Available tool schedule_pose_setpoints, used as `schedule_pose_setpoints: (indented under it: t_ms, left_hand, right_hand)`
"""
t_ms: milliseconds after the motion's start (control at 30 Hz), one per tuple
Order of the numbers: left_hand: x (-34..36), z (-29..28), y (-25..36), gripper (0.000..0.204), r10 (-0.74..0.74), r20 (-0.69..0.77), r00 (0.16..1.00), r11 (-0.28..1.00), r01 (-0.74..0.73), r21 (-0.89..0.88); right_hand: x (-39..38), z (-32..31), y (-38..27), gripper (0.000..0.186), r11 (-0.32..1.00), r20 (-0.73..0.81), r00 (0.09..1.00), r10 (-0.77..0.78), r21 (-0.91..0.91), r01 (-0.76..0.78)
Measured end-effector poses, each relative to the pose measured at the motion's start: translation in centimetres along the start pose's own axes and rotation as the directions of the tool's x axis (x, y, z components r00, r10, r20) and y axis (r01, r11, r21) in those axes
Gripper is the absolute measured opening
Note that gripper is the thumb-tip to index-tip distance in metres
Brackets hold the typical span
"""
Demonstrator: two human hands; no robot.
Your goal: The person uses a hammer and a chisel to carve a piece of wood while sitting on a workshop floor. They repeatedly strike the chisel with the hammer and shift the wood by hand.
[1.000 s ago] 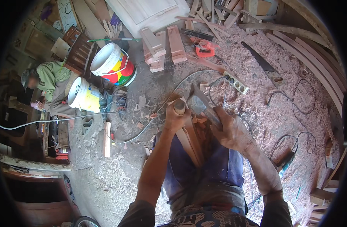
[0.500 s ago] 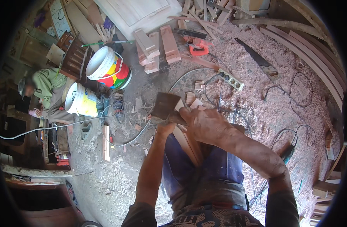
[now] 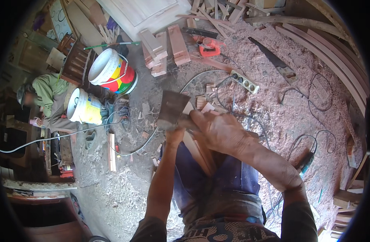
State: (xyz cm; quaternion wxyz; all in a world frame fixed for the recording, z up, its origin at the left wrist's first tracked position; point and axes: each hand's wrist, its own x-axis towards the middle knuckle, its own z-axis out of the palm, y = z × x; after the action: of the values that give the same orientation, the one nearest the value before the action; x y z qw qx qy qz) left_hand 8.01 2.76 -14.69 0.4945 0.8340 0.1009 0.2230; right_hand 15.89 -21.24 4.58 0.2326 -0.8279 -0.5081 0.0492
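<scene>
My right hand (image 3: 219, 131) is closed round the handle of a dark, broad-headed tool (image 3: 173, 108). Its squarish head hides much of my left hand; whether it is a mallet or a hatchet I cannot tell. Just below that head, my left hand (image 3: 175, 136) is closed, with its fingers mostly out of sight and whatever it grips hidden. A length of pale reddish timber (image 3: 200, 154) runs between my thighs, its far end passing under both hands.
Two paint buckets (image 3: 106, 66) stand at the left, near a crouching person (image 3: 52, 97) in green. Ahead lie cut wood blocks (image 3: 179, 46), a red power tool (image 3: 209, 47), a power strip (image 3: 244, 82) and a handsaw (image 3: 273, 60). Cables cross the shavings-covered floor (image 3: 281, 129).
The broad-headed tool has shifted slightly up and left, its head appearing a bit taller in view. My right hand moved slightly with it; both hands keep their grip. The whole view shifted slightly.
</scene>
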Motion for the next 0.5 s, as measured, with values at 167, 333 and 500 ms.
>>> schedule_pose_setpoints:
  t_ms: [167,333,500]
  left_hand:
    - [4.2,0.6,9.7,0.017,0.010,-0.019,1.000,0.963,-0.015,-0.269]
    - [3.4,0.3,9.3,0.023,-0.142,0.072,0.987,0.973,0.152,-0.175]
    - [2.5,1.0,8.8,0.025,0.076,0.045,0.996,0.997,-0.074,-0.029]
  right_hand:
    - [-0.1,-1.3,0.8,0.046,0.967,-0.115,0.981,0.157,0.221,-0.129]
    - [-1.7,-0.8,1.8,0.048,0.949,-0.089,0.976,0.198,0.268,-0.168]
    - [-2.5,0.6,1.9,0.038,0.958,-0.147,0.978,0.150,0.267,-0.107]
